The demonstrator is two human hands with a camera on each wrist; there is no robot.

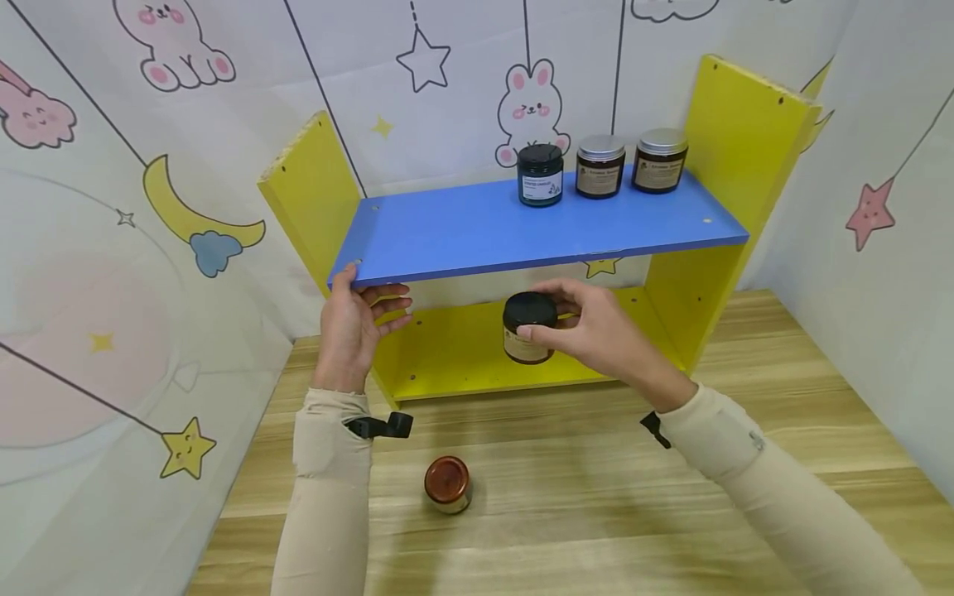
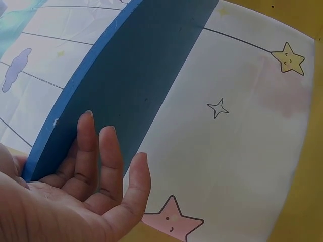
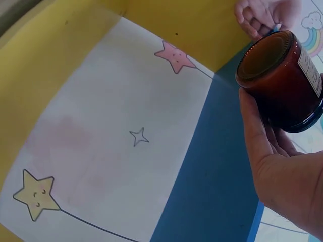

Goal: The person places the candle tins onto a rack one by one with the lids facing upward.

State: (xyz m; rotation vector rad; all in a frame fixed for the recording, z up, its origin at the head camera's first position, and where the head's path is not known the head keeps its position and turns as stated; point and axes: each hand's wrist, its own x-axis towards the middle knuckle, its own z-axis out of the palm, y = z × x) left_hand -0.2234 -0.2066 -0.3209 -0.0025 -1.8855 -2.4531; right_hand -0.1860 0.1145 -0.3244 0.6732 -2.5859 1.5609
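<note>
My right hand (image 1: 596,327) holds a dark amber candle jar (image 1: 527,331) with a black lid and tan label, in front of the lower part of the shelf unit. In the right wrist view, fingers curl round this amber jar (image 3: 282,85), whose base faces the camera. At the left front corner of the blue shelf board (image 1: 447,232), my left hand (image 1: 354,331) grips the edge, thumb on top and fingers below. The left wrist view shows the left hand (image 2: 96,196) by the board's underside (image 2: 136,65), its fingers partly bent.
On the blue board stand a dark green candle jar (image 1: 540,175) and two silver-lidded jars, one (image 1: 599,167) beside the other (image 1: 659,161). Yellow side panels (image 1: 745,141) rise at both ends above a yellow bottom board (image 1: 455,364). A reddish-brown jar (image 1: 448,484) sits on the wooden table (image 1: 566,497).
</note>
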